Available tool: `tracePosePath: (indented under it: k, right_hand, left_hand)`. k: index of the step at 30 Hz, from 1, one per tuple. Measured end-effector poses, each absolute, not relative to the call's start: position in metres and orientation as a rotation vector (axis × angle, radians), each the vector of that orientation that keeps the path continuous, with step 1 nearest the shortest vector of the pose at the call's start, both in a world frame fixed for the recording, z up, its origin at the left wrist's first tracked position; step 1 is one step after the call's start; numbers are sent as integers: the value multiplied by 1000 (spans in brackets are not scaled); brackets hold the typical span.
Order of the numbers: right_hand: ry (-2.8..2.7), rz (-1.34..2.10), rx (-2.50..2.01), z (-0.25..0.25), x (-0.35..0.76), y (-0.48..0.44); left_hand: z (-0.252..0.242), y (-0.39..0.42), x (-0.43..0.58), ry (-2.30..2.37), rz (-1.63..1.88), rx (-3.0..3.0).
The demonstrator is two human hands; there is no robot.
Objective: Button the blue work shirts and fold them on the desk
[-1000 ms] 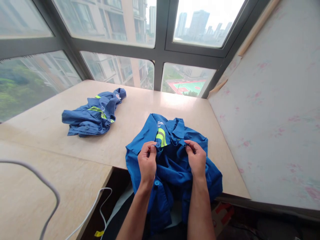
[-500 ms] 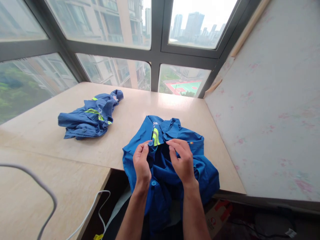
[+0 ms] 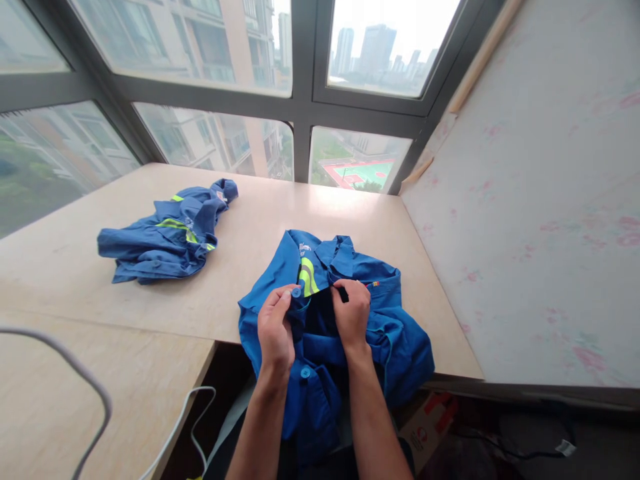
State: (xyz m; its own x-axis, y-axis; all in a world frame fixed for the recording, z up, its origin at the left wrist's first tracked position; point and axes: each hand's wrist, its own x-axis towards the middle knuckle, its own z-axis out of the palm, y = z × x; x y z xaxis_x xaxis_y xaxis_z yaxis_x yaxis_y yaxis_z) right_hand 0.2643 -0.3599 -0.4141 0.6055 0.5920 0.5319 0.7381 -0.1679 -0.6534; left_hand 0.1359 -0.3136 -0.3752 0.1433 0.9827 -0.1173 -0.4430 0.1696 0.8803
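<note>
A blue work jacket with a yellow-green reflective strip lies spread over the table's front edge, its lower part hanging down. My left hand is closed on the jacket's front edge, with a blue button showing at the thumb and fingertips. On the opposite front edge, my right hand pinches the fabric just below the collar. Between the hands the jacket front gapes apart. A second blue button shows lower on the left-hand side.
Another blue jacket with reflective strips lies crumpled at the back left of the table. A grey cable arches at the left, and a thin white cable hangs by the table edge. A cardboard box stands below.
My right hand has moved slightly left and closed its fingers on the jacket's edge. My left hand keeps its hold by the button. The whole view has shifted a little.
</note>
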Motion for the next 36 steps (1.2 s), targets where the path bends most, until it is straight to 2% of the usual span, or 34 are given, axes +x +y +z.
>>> tracePosePath:
  k: [5,9,11,13,15,17,23,36]
  right_hand:
    - [-1041,-150,-1868,-415,265,-361]
    - [-1092,-124,-1867,-412,266,-362]
    - [-1056,-114,-1862,-409,265,-364]
    - [-1011,-58,-1839,-404,264,-367]
    - [-952,52,-1773,-399,265,-371]
    - [-878,169,-1686,-393,266,-375]
    - [-759,444,-1506,-386,274,-383]
    - [-790,767,-1336,-393,289,-391]
  left_hand:
    - [-386,-307,135,976,1206,973]
    - [-380,-321,139,1116,1464,1542]
    - [-371,-334,144,906,1532,1834]
    - [-366,-345,150,614,1411,1958]
    - [-367,-350,157,508,1248,1949]
    - [-376,-348,163,602,1180,1905]
    - [-400,-336,167,783,1215,1884]
    - [-403,-337,172,767,1374,1810]
